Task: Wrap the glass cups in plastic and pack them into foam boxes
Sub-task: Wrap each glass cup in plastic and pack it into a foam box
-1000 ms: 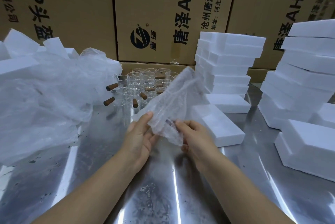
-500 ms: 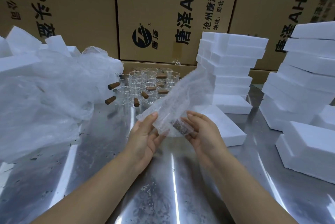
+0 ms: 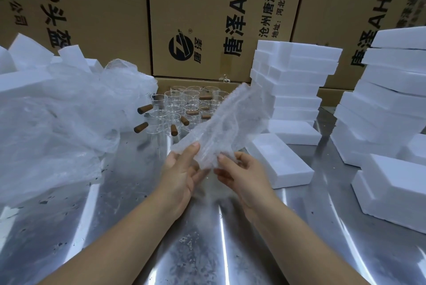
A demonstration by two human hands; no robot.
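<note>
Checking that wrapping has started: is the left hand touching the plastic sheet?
Touching. The head view shows the left hand pinching the lower corner of the plastic sheet, thumb on its front.

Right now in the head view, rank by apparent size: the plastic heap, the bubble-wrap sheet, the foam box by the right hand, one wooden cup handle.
1. plastic heap
2. bubble-wrap sheet and foam box: they look alike, so unranked
3. wooden cup handle

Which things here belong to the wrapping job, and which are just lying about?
Job: plastic bag, pinched by left hand and right hand; glass cups; foam boxes.
Lying about: cardboard cartons; loose plastic heap.
</note>
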